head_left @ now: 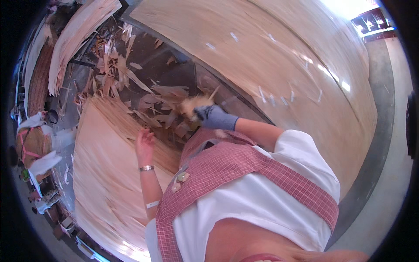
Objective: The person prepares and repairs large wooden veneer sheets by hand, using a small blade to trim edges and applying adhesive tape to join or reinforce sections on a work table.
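Note:
My right hand (216,118), in a blue-grey glove with dark fingertips, is closed on a pale scrap of wood veneer (195,105), which is blurred by motion. It is over the floor in front of my apron. My bare left hand (145,143), with a metal bracelet or watch at the wrist, is open, its fingers loosely bent and apart. It hangs at the right edge of a stack of pinkish veneer sheets (104,161); whether it touches them I cannot tell. Torn veneer scraps (168,94) lie strewn on the floor between both hands and beyond.
A large sheet of tan veneer (279,65) with small white tape strips covers a broad raised surface at the right. More veneer piles (78,39) stand at the far left. Nearer on the left is a round bundle tied with pink cord (32,146).

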The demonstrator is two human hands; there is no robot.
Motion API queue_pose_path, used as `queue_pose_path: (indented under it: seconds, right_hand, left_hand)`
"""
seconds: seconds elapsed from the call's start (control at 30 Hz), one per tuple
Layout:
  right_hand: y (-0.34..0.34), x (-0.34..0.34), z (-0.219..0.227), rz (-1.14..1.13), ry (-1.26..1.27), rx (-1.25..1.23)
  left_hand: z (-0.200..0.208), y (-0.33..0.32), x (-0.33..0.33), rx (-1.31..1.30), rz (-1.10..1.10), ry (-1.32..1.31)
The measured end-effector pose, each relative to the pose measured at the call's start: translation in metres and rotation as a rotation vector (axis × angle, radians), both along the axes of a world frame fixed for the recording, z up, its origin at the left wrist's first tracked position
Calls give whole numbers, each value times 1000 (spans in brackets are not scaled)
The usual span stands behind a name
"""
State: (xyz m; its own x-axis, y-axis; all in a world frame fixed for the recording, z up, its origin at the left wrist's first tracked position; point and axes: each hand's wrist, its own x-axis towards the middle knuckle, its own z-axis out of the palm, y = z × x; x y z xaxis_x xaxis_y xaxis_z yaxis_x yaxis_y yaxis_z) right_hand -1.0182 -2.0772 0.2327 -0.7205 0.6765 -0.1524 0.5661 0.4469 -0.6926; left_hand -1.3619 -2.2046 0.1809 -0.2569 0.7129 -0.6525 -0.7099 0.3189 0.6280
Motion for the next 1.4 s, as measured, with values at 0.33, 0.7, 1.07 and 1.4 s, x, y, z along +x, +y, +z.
queue_pose_path:
  seconds: [0.33,0.7,1.07,1.4]
  right_hand:
    - [212,-272,-42,162,580,-31]
    - [545,-503,-37,16,-33,324]
    - [691,-639,5,-94,78,156]
    - [797,-599,-60,-530,88,-3]
  left_hand:
    - [18,252,-135,98,-333,226]
    - [255,472,-432,304,-301,860]
    - [444,669,-728,1465,105,435]
    - [341,1029,-612,1359,-449,330]
